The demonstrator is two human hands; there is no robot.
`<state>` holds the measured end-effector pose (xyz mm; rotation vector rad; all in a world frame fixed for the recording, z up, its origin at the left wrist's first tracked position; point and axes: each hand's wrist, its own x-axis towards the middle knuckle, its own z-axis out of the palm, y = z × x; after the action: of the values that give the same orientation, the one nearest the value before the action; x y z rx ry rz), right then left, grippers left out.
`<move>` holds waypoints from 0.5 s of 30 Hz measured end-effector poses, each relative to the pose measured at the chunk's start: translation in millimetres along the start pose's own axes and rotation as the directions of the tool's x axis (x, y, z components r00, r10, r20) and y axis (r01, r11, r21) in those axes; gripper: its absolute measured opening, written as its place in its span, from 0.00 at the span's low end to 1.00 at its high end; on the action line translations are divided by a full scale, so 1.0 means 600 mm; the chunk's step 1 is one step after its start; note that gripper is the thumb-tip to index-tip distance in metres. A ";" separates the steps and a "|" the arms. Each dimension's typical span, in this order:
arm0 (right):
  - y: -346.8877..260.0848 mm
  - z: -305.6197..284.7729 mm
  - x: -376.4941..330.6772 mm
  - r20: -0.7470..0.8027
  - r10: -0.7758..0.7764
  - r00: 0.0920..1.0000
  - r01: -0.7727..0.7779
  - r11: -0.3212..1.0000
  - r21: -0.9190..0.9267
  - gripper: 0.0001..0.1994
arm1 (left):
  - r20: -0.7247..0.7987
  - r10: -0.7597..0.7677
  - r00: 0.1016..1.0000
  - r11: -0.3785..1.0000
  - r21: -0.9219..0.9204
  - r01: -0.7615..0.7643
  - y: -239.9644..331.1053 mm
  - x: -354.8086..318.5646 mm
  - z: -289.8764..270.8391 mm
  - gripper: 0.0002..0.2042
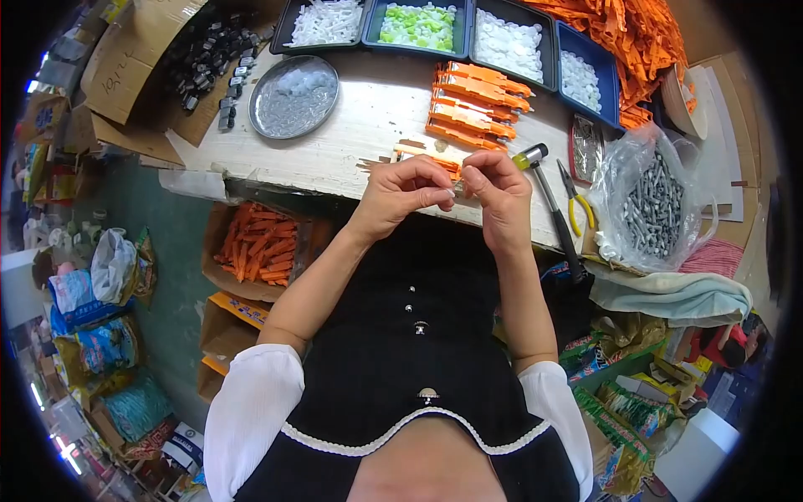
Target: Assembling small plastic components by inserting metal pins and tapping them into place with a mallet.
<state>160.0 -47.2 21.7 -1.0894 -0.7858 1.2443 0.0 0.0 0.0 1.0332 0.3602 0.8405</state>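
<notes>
Both hands meet over the table's near edge. My left hand [401, 194] is closed in a pinch on a small white piece [452, 192], too small to name. Close beside it, my right hand [502, 199] also pinches with thumb and forefinger; what sits between those fingertips I cannot make out. Just beyond the hands lies a row of orange plastic parts [475, 105], side by side. A hammer [548, 197] with a yellow-and-black head rests right of my right hand, next to yellow-handled pliers [579, 205].
Trays of small white [326, 23] and green-and-white pieces [418, 27] line the back. A round metal plate [293, 109] with clear bits stands left, near dark metal parts [196, 75]. At right are a bag of grey screws [652, 205] and an orange heap [627, 38].
</notes>
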 end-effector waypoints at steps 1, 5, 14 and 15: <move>-0.001 0.003 0.000 0.005 0.001 1.000 -0.001 1.000 0.015 0.07 | -0.013 0.033 0.999 0.999 0.028 -0.032 0.000 0.000 0.003 0.05; -0.012 0.011 -0.002 0.049 0.050 0.998 -0.049 0.999 -0.008 0.06 | -0.044 0.120 0.992 0.980 0.162 -0.112 0.009 -0.005 0.010 0.06; -0.015 0.019 -0.008 0.359 -0.401 0.843 0.518 0.426 -0.741 0.04 | 0.007 0.254 0.967 0.859 0.457 -0.229 0.001 -0.010 0.005 0.05; -0.013 0.017 -0.008 0.364 -0.399 0.842 0.521 0.426 -0.739 0.04 | 0.003 0.257 0.966 0.859 0.458 -0.230 0.001 -0.011 0.004 0.05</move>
<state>152.2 -49.8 33.1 -1.3760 -1.7648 0.4050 -2.8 -6.4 1.0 1.5187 0.4987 1.0434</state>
